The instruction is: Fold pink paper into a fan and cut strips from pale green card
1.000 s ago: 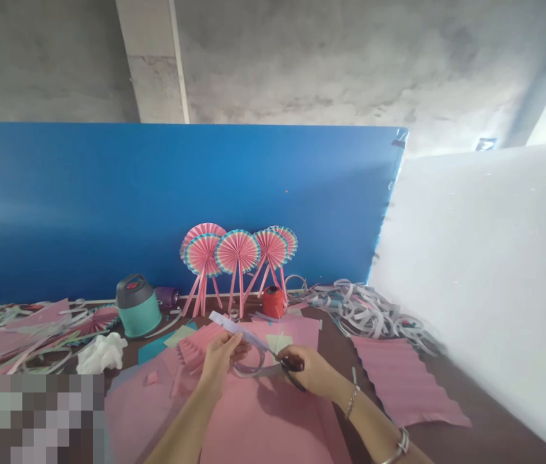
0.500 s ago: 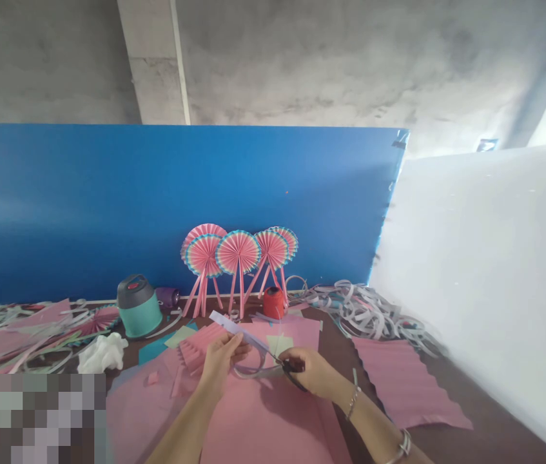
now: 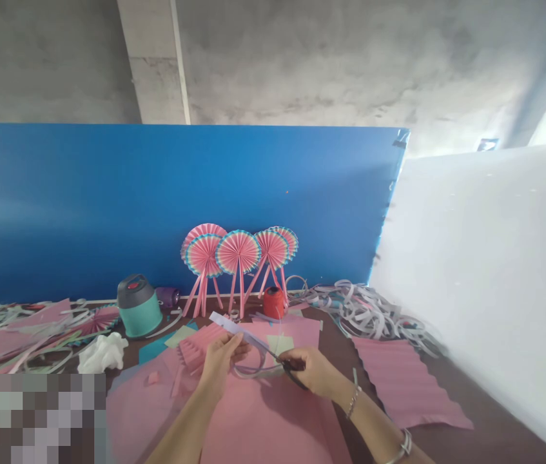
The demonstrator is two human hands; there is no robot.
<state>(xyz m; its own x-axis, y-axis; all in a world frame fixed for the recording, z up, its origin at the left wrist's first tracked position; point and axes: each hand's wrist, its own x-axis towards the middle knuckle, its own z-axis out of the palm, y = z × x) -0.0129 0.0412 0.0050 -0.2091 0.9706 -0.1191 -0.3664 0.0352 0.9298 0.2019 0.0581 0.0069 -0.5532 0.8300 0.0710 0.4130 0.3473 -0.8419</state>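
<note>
Above the pink sheet (image 3: 263, 419), the left hand (image 3: 222, 361) pinches a pale paper strip (image 3: 234, 327) and the right hand (image 3: 315, 374) grips scissors (image 3: 288, 365) set against it. The cut seems partway, with a curl (image 3: 248, 372) hanging below. Farther back, finished fans (image 3: 238, 252) lean on the blue board (image 3: 60, 206). The blades are too blurred to make out, and the near-left corner is obscured.

A pixelated patch (image 3: 33, 417) hides the near left corner; the scissors' (image 3: 286, 365) handles sit buried in the right hand (image 3: 316, 374).
</note>
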